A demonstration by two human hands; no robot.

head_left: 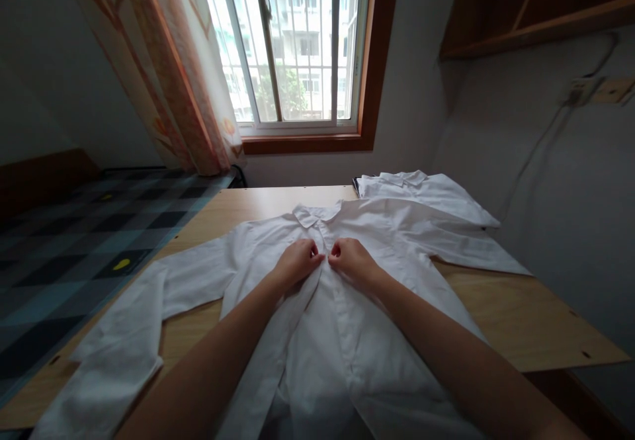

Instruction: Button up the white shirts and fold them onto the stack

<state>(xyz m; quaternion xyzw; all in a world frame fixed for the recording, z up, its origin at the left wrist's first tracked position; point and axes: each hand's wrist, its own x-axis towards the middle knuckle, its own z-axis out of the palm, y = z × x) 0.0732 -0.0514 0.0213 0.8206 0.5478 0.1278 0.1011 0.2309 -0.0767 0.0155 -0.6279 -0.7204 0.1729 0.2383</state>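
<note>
A white long-sleeved shirt point(397, 341) lies spread face up, its collar toward the window and its sleeves out to both sides. The front is together near the collar and parts lower down. My left hand point(299, 259) pinches the left front edge a little below the collar. Close beside it, my right hand point(351, 259) pinches the opposite front edge, with a narrow gap between the two hands. Any button or buttonhole at the fingertips is too small to make out.
The shirt rests on a wooden table point(501, 308). Folded white clothes point(426, 192) are stacked at its far right corner. A bed with a checked cover point(99, 241) adjoins on the left. Beyond are a curtain point(169, 63) and a barred window point(297, 49).
</note>
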